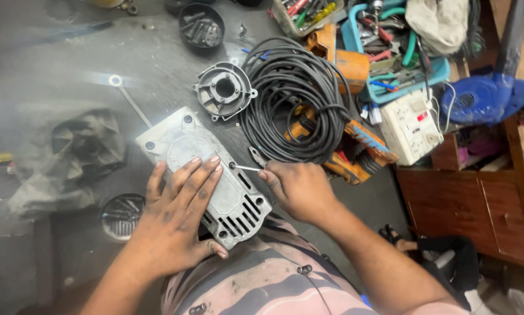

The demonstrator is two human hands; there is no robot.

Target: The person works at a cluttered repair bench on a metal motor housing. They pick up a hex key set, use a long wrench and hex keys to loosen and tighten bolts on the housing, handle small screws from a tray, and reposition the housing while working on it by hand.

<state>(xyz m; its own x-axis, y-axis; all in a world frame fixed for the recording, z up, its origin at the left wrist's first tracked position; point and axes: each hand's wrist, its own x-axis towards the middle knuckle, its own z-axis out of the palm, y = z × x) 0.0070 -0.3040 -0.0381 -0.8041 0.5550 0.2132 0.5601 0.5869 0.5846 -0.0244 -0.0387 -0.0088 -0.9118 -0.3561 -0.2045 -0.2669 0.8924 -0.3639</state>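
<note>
Left hand lies flat, palm down, fingers spread and stretched forward, thumb splayed toward the body. Its forearm comes up from the bottom-left, wrist nearly straight. Right hand is curled into a tight pinch grip, knuckles up, fingertips drawn together and pointed left toward the other hand's fingertips. The right forearm runs in from the lower right, bare, with the wrist slightly bent. The two hands sit near each other, not touching.

Grey dusty floor, brown wood cabinet at rt
</note>
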